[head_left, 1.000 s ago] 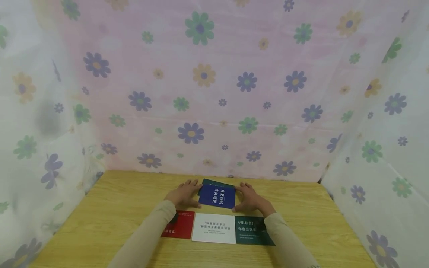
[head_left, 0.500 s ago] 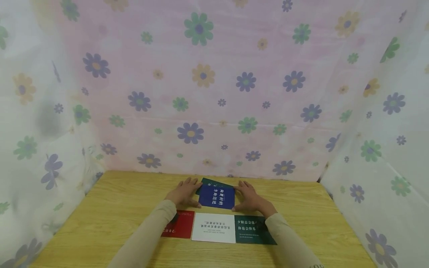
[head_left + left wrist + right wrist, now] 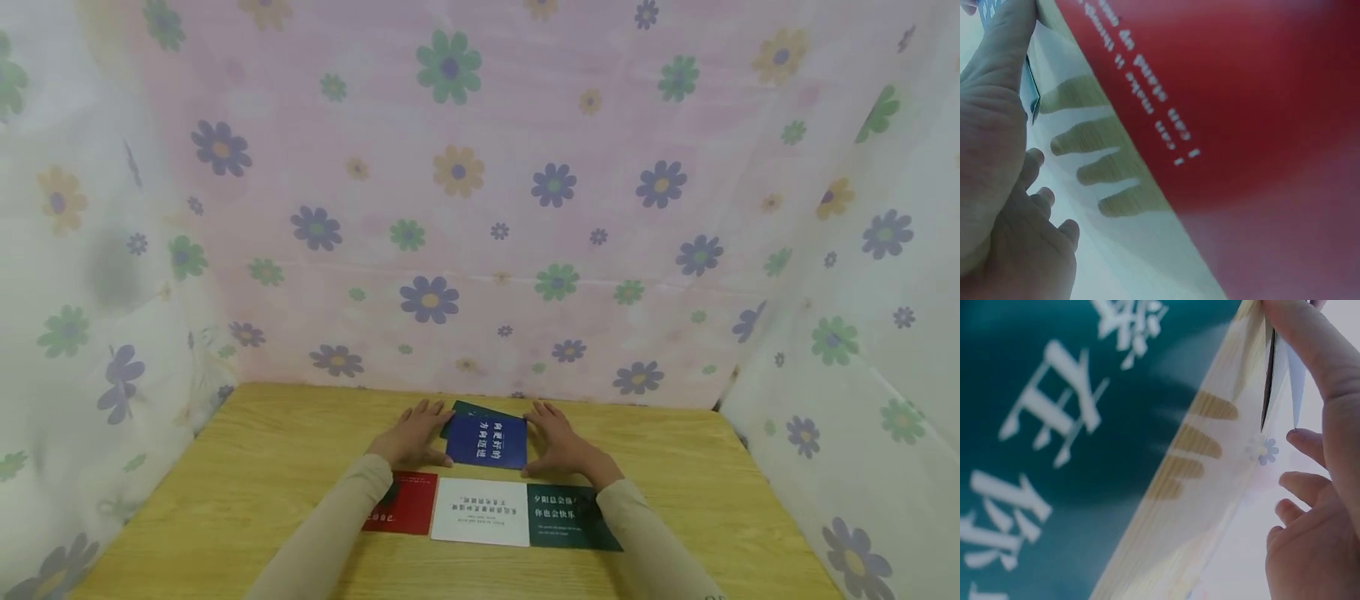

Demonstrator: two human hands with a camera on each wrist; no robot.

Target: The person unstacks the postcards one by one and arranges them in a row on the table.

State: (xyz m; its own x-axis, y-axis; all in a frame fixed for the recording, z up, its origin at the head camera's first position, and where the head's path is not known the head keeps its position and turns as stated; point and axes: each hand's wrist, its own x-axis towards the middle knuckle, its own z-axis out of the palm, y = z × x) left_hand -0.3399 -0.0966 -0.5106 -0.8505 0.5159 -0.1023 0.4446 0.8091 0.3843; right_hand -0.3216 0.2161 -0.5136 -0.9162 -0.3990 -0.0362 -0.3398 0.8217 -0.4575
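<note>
A blue card (image 3: 487, 442) with white characters lies over a dark green card (image 3: 467, 408), whose upper edge shows slightly turned behind it. My left hand (image 3: 411, 435) holds the left side, thumb at the near corner and fingertips at the far one. Opposite, my right hand (image 3: 561, 440) holds the right side of the blue card between thumb and fingers. In the right wrist view, two thin card edges stand between thumb and forefinger, above the table. Whether each hand also grips the green card, I cannot tell.
On the wooden table (image 3: 285, 467), a red card (image 3: 412, 504), a white card (image 3: 480, 512) and another green card (image 3: 558, 517) lie in a row nearer me. My forearms partly cover the outer two. Flowered sheets (image 3: 480, 250) enclose the table at back and sides.
The green card behind the blue one has turned slightly, and its showing strip has changed shape. Both hands keep nearly the same place. The row of cards stays put.
</note>
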